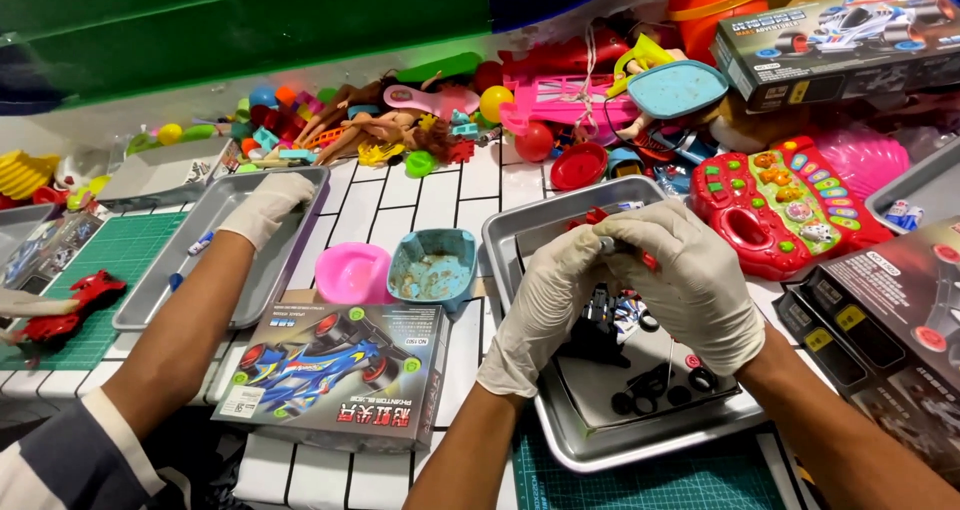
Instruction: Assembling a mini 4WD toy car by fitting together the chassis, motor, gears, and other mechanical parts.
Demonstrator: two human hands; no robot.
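Toy clutter on white tiled table (440,195)

Toy car box (335,373) near front edge; pink bowl (352,273) beside teal bowl (433,266) mid-table; red toy keyboard (785,205) twd right edge; dolls (375,125), balls etc. along back edge.

I'm at a toy workshop: my tiled worktop (400,195) holds heaped plastic toys (390,120), metal trays (520,240), model-car boxes (335,370) and cutting mats (125,245).

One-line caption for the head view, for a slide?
Two gloved hands, left hand and right hand, work a red tool over a metal tray of toy-car parts.
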